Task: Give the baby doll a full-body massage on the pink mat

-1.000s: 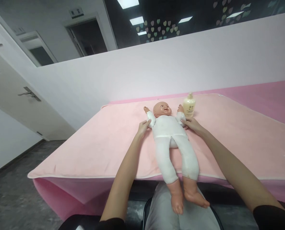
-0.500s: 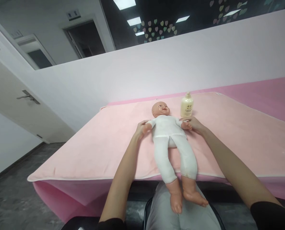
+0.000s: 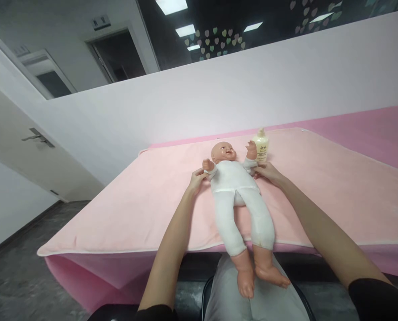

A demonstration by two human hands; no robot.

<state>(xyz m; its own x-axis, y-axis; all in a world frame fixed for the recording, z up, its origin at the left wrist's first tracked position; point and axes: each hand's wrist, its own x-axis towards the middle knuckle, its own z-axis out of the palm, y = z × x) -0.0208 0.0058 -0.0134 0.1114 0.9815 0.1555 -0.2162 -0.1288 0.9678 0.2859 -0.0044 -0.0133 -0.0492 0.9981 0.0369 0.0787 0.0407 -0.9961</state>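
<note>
A baby doll [image 3: 235, 178] in a white suit lies face up on the pink blanket [image 3: 159, 196], its bare feet hanging past the front edge over my lap. My left hand [image 3: 198, 179] is closed on the doll's arm at the left, whose fist points up. At the right, my right hand [image 3: 268, 173] has its fingers closed round the doll's other sleeve, and that arm is raised, its hand in front of a pale yellow pump bottle [image 3: 262, 147]. The bottle stands upright behind my right hand.
A white wall [image 3: 199, 107] rises behind the table, with a dark window [image 3: 269, 26] above it. At the left is a door with a metal handle [image 3: 38, 137]. My legs [image 3: 252, 298] are under the table's front edge.
Both of the doll's forearms have swung upward from beside its body. The right one now partly covers the bottle. My hands have closed on the sleeves and stay at about the same places.
</note>
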